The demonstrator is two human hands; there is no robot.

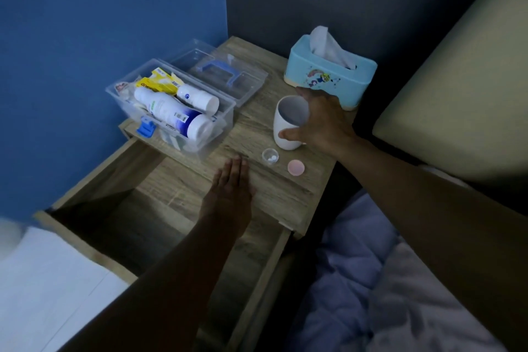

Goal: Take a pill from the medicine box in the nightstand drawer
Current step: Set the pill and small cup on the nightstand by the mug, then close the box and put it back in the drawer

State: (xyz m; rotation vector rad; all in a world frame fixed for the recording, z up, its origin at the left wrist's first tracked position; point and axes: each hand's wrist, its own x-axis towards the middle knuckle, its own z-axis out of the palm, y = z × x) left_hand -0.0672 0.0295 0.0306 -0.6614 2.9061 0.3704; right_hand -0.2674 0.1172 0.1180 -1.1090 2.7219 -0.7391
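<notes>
At centre frame the small open pill cup (270, 155) sits on the table. The right hand (320, 120) wraps the white mug (288, 127); the left hand (231, 188) lies flat, fingers together. Lift the mug level to avoid knocking the cup

Left hand (231, 188) flat; right hand (320, 120) curled, grasping.
</notes>
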